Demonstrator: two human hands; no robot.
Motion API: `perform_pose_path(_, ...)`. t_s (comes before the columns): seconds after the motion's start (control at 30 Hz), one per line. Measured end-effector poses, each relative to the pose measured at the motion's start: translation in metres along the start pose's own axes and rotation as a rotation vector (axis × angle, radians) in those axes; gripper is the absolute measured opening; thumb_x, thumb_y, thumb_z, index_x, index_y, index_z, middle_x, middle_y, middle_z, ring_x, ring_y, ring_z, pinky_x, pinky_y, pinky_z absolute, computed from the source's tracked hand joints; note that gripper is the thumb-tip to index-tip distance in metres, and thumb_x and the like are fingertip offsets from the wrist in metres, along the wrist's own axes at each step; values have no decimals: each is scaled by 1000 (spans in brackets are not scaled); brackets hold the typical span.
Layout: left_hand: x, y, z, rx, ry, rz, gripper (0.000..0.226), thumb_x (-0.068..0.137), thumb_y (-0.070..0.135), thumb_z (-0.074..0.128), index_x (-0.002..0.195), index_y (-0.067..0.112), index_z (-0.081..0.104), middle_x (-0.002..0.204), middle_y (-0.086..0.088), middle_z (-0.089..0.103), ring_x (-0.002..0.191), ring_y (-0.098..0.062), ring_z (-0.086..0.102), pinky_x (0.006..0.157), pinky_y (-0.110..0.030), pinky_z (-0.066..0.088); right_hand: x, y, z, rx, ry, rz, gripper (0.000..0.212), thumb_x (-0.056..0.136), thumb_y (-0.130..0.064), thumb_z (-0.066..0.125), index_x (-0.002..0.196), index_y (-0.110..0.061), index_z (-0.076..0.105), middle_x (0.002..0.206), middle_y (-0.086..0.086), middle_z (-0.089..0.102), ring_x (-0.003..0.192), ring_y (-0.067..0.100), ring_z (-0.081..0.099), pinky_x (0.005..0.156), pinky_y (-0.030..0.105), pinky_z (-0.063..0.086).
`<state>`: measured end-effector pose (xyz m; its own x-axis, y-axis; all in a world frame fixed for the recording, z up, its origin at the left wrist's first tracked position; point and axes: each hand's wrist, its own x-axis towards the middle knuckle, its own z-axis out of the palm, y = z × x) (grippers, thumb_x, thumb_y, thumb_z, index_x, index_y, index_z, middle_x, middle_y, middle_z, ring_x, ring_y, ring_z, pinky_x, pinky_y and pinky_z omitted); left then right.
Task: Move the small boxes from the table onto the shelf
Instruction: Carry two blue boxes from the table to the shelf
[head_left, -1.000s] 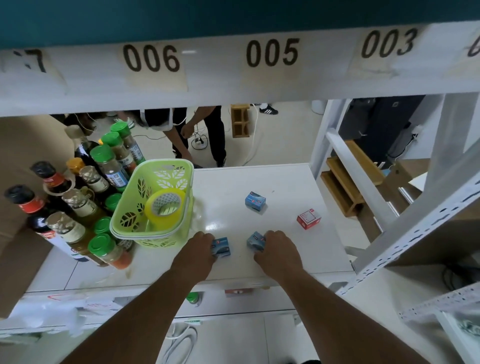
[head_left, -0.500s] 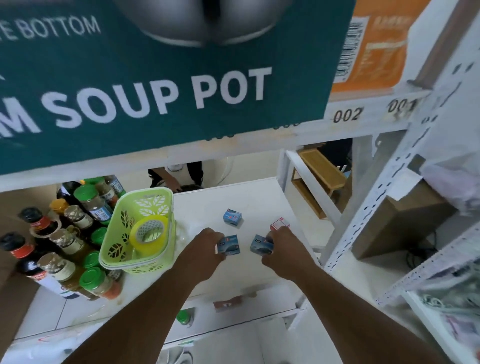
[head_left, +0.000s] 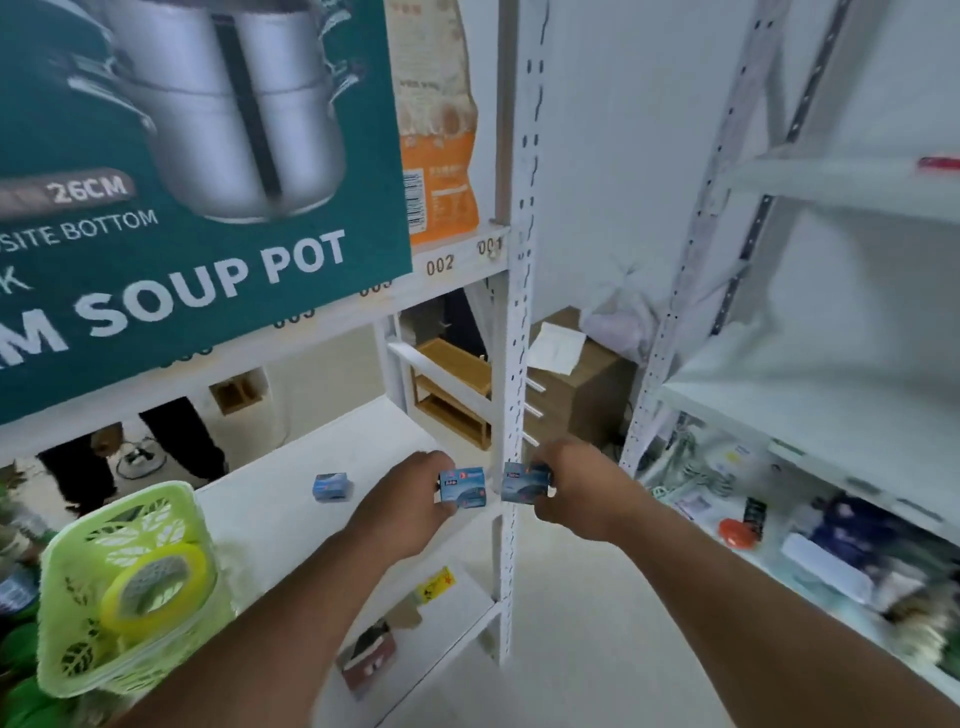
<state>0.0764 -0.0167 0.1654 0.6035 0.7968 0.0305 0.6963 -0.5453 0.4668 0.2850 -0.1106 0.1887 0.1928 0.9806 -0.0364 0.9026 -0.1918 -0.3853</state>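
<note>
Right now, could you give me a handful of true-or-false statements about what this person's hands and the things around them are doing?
1. Each hand holds a small blue box. True: the left hand grips one blue box and the right hand grips another.
2. A third blue box lies on the white table. True.
3. The green basket holds a roll of red tape. False: the tape roll in it is yellow.
4. The soup pot carton is orange. False: it is teal with white lettering; an orange package stands beside it.
5. The two held boxes are resting on the table. False: both are lifted clear of it.
</note>
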Motion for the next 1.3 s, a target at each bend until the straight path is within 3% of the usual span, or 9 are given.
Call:
perform_pose_path(0.13,11,55,-1,-34,-21,116,28,85,30,70,109,34,56,109,10,60,102,-10,61,88,-39,53,-43,28,-40,-45,84,80,26,80,-28,75,104,-20,69,97,1,58,82,19,59,71,31,52)
perform_pose_path(0.33,33,144,6,-58,-40,257,32,86,27,69,112,38,55,111,10,63,98,-9,63,82,-35,58,-102,75,-98,-119,192,224,22,79,-28,73,99,-19,68,99,2,60,81,18,55,62,25,41)
perform_pose_path(0.47,47,206,12,-41,-53,375,34,88,28,68,118,35,55,116,8,61,96,-9,59,73,-24,50,-136,108,-132,-134,230,306,11,79,-24,69,88,-21,64,93,-2,54,75,14,53,56,22,37)
perform_pose_path(0.57,57,252,17,-62,-52,454,41,88,28,69,126,31,55,120,7,59,96,-7,56,66,-17,41,-159,136,-159,-128,270,363,16,78,-25,70,94,-23,68,93,-5,54,77,12,55,59,23,40)
perform_pose_path(0.67,72,299,24,-88,-73,534,42,86,27,71,125,28,57,117,7,59,101,-10,59,74,-19,43,-182,166,-190,-148,312,403,23,78,-25,70,101,-24,69,98,-4,53,81,14,57,68,28,52)
perform_pose_path(0.8,96,367,34,-103,-79,621,32,83,29,72,113,31,60,107,10,56,99,-9,58,82,-28,49,-207,212,-230,-179,376,430,26,80,-28,70,106,-26,68,97,-7,50,82,13,53,70,26,44)
perform_pose_path(0.97,123,450,47,-97,-79,709,35,84,29,73,117,26,61,110,6,57,101,-11,58,86,-31,50,-227,264,-279,-186,413,495,26,78,-28,72,104,-24,70,99,-4,52,80,16,56,76,35,53)
perform_pose_path(1.3,177,557,58,-118,-76,808,34,83,27,73,116,28,63,107,7,60,96,-10,59,86,-34,52,-240,331,-352,-196,488,521,26,80,-24,72,106,-25,72,96,-7,53,70,6,50,61,23,42)
